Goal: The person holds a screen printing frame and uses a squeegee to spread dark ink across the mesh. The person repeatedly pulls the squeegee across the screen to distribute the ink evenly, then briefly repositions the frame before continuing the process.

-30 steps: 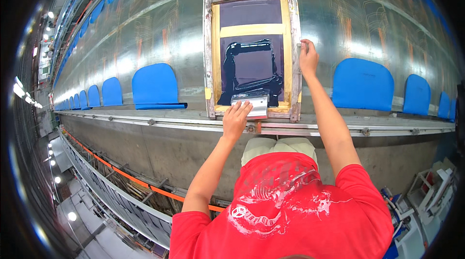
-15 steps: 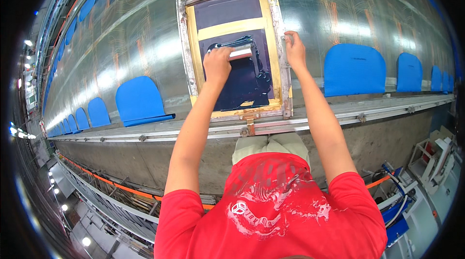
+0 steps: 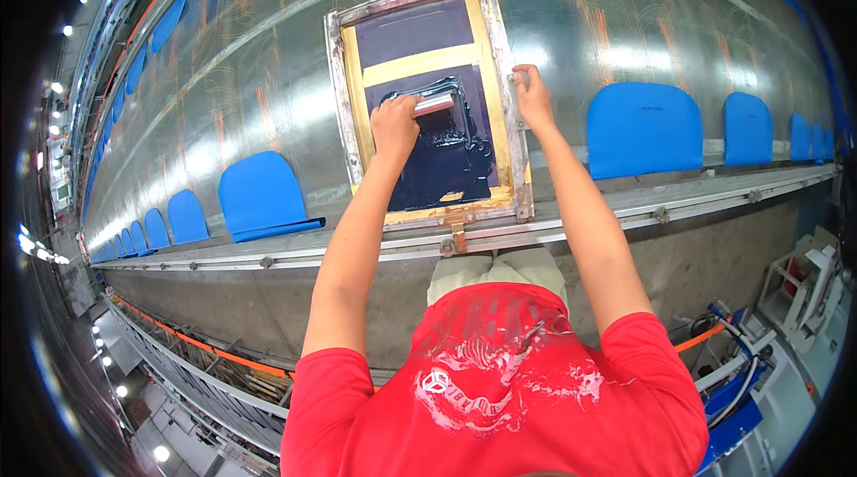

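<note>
A screen-printing frame [image 3: 503, 107] with worn, stained edges and yellow tape lies on the long metal table. Wet dark ink [image 3: 473, 149] gleams on the lower panel of its mesh. My left hand [image 3: 395, 124] is closed round the left part of a squeegee [image 3: 435, 105], whose pale bar stands on the inked panel just below the tape crossband [image 3: 420, 65]. At the frame's right side rail, my right hand [image 3: 534, 98] has bent fingers closed on the edge; its fingertips are partly hidden.
Blue rounded fabric pieces [image 3: 644, 129] lie in a row along the table [image 3: 553, 8] on both sides. A metal rail [image 3: 616, 216] with bolts runs along the near edge, where a bracket [image 3: 458, 234] meets the frame. Machinery with blue parts [image 3: 736, 428] stands at lower right.
The squeegee has tilted, showing a narrower face, and wet ink streaks now show below it. My right hand stays at the frame's right rail. The whole view has shifted slightly.
</note>
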Available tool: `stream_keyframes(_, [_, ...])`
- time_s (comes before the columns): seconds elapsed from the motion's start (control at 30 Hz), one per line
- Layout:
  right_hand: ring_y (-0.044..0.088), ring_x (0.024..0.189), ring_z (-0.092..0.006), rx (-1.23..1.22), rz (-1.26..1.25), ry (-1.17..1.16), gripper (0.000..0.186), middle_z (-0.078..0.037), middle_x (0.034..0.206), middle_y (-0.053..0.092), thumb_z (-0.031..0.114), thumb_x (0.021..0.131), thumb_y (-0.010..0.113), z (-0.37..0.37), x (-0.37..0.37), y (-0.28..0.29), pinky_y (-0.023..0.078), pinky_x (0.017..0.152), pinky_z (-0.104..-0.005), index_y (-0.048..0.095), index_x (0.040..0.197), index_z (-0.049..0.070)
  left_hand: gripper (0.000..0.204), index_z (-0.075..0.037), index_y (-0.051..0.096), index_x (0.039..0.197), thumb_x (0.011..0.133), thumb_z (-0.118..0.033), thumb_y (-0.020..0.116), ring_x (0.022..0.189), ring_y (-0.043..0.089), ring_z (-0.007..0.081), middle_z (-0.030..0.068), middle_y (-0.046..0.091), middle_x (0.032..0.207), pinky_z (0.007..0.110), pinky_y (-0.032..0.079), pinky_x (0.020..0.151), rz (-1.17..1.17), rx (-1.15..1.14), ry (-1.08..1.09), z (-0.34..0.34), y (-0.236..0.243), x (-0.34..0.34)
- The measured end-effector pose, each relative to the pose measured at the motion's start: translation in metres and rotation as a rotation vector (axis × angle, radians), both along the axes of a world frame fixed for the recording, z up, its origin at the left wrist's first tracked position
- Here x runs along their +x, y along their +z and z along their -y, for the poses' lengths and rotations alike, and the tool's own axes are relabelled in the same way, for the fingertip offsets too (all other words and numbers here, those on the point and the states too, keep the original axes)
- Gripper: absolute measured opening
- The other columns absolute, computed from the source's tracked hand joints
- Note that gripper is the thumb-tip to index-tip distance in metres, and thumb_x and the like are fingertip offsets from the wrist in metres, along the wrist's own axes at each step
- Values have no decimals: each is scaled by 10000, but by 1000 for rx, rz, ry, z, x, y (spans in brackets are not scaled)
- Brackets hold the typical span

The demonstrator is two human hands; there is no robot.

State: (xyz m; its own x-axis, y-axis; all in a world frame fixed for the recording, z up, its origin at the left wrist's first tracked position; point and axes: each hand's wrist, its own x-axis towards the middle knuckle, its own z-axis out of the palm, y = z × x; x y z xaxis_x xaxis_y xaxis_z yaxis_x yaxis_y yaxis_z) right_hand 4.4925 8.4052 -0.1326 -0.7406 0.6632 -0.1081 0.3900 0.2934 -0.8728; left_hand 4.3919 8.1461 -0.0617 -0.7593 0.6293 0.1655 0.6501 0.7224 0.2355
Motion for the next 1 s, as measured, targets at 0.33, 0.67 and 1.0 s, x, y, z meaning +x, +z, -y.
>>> stream_keyframes(0.33, [683, 873, -365, 104, -65, -33, 185, -194, 959, 715, 243, 968, 624, -10, 1, -6, 508, 785, -425, 700, 1097, 134, 312, -161, 686, 1011, 762, 13, 614, 948, 666, 216, -21, 717, 1053, 409, 473, 761, 33, 28, -102, 48, -10, 121])
stream_keyframes(0.67, [700, 842, -348, 201, -264, -96, 203, -191, 878, 722, 271, 980, 621, 101, -57, 57, 513, 760, -433, 712, 1078, 118, 501, -141, 646, 1246, 755, -41, 670, 1164, 623, 247, 34, 668, 1274, 392, 507, 875, 117, 99, -48, 147, 34, 105])
stream_keyframes(1.0, [601, 610, -285, 36, -228, -91, 190, -162, 688, 636, 247, 996, 593, 346, -137, 51, 456, 623, -429, 684, 1084, 105, 489, -167, 658, 1260, 784, -61, 692, 1177, 633, 256, 22, 664, 1326, 409, 491, 859, 134, -37, 7, 374, 27, 21])
